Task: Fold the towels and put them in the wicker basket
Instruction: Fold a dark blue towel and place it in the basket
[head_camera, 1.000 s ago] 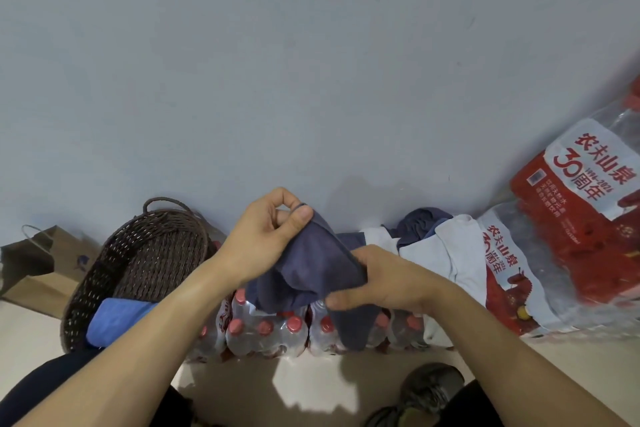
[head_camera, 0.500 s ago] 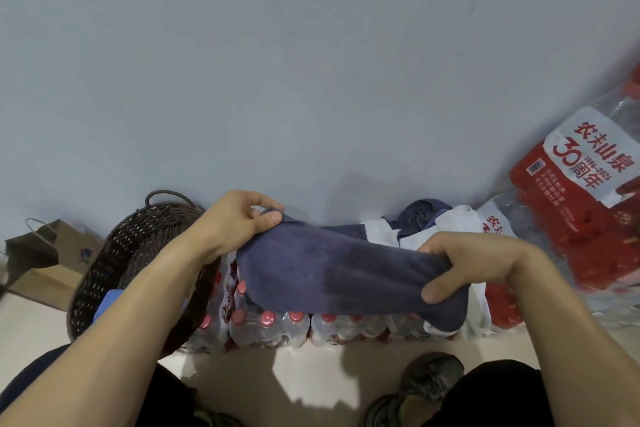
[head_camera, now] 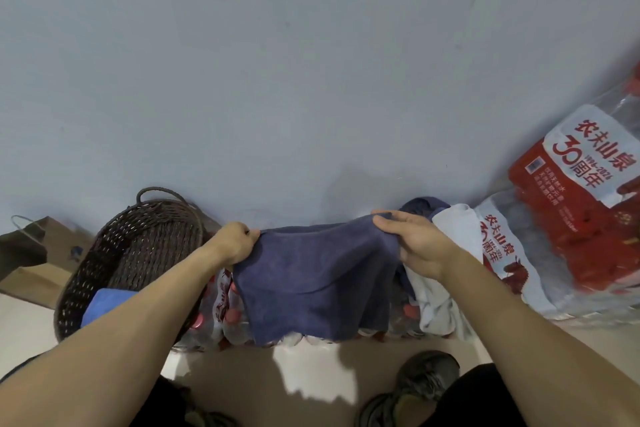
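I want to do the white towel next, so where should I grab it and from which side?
Take the white towel by its bunched upper end, coming from above on the right hand's side. That end sits exposed on top of the pile beside the water bottle pack. The lower part hangs down partly behind the navy towel, so it is likely harder to reach.
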### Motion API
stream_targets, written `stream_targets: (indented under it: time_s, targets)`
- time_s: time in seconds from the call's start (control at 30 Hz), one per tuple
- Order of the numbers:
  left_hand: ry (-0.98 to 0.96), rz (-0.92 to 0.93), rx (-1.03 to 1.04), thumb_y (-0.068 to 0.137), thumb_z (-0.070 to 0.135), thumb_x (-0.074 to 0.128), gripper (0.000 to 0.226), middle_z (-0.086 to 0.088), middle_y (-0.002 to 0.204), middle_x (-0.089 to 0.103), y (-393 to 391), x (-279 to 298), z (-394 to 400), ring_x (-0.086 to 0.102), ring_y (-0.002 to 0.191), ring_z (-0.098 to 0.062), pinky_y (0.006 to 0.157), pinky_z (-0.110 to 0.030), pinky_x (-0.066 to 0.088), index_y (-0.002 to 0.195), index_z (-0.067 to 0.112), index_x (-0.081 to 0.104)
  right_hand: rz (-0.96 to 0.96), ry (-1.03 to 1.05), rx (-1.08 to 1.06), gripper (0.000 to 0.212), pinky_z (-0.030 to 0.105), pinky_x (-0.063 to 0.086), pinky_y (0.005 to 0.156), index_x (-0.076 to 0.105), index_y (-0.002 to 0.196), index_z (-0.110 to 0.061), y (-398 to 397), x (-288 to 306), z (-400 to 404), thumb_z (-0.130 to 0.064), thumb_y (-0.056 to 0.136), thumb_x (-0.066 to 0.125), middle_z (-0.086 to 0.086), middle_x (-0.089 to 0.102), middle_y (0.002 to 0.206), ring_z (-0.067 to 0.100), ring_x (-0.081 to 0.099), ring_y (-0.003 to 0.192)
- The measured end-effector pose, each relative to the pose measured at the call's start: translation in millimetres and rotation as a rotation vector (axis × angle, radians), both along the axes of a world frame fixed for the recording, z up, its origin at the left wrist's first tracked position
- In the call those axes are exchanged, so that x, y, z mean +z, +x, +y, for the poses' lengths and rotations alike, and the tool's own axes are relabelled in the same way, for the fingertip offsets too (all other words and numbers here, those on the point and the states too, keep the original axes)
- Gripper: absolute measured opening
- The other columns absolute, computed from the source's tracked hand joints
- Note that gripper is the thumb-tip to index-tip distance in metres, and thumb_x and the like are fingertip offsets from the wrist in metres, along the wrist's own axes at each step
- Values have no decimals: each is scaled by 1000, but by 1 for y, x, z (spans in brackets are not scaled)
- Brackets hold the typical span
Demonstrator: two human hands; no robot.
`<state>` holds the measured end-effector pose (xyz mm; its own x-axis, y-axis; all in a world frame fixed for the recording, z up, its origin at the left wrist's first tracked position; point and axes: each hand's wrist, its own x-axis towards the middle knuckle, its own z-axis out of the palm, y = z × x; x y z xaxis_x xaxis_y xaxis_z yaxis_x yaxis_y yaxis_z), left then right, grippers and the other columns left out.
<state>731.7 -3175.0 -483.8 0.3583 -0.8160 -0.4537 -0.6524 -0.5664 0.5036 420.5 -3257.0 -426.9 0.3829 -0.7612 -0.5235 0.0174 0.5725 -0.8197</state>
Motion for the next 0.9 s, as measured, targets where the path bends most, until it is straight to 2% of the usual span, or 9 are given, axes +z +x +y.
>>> stream_targets:
  time_s: [0.03, 0.13, 0.23, 0.33, 0.43, 0.63, 0.7, 0.8, 0.9]
  targets:
    - [-6, 25, 23, 102, 32, 46, 38, -11, 77, 62, 2, -11, -1, 56, 70, -25, 57, -28, 37, 75, 7, 58, 1, 15, -69, 28, 39, 52, 90, 65, 117, 1, 9, -8, -1, -9, 91, 65, 18, 68, 108, 27, 65, 95]
    - [-57, 85, 98, 98, 22, 54, 21, -8, 79, 62, 6, -37, -7, 58, 79, -26, 71, -29, 44, 83, 9, 60, 46, 6, -161, 14, 37, 51, 75, 72, 99, -5, 29, -28, -9, -12, 95, 60, 15, 72, 93, 24, 66, 76]
    - [-84, 99, 141, 93, 14, 62, 8, 0, 72, 59, 7, -56, -14, 59, 81, -25, 73, -28, 44, 85, 14, 59, 128, -49, -215, 15, 39, 55, 80, 72, 101, -6, 40, -53, -24, -16, 96, 61, 14, 73, 98, 27, 67, 86]
    - [-77, 134, 220, 89, 10, 67, 11, -2, 75, 61, 13, -73, -21, 61, 83, -25, 74, -29, 48, 85, 15, 59, 439, -201, -211, 18, 41, 54, 92, 73, 102, -6, 44, -86, -46, -20, 96, 62, 13, 71, 108, 28, 65, 101]
    - [-32, 118, 203, 93, 14, 63, 6, -8, 84, 64, 20, -91, -30, 63, 89, -29, 80, -35, 51, 89, 11, 59, 667, -326, -148, 20, 32, 47, 77, 69, 78, -11, 42, -120, -64, -18, 95, 61, 10, 68, 91, 26, 61, 89]
    - [15, 14, 141, 101, 20, 47, 26, -21, 114, 67, 29, -123, -44, 60, 111, -39, 89, -34, 45, 111, 2, 63, 897, -503, 158, 18, 22, 41, 77, 73, 100, -1, 44, -166, -90, -15, 94, 64, 14, 72, 97, 29, 65, 94]
    - [30, -31, 127, 102, 22, 46, 28, -25, 115, 66, 29, -129, -48, 59, 112, -41, 91, -37, 45, 109, 1, 63, 970, -531, 189, 20, 26, 42, 76, 72, 102, -1, 44, -174, -96, -16, 95, 61, 18, 72, 100, 34, 65, 96]
    - [39, -109, 119, 102, 27, 43, 35, -28, 113, 65, 27, -131, -57, 60, 109, -43, 90, -40, 47, 105, -2, 62, 1028, -573, 248, 22, 33, 46, 82, 71, 92, -2, 44, -187, -102, -15, 96, 55, 25, 67, 104, 39, 63, 99]
    - [54, -253, 90, 102, 37, 38, 40, -27, 110, 65, 24, -130, -61, 61, 104, -43, 86, -44, 49, 105, 2, 58, 1083, -548, 249, 29, 35, 46, 86, 68, 100, 2, 46, -192, -105, -23, 99, 52, 25, 65, 109, 39, 61, 104]
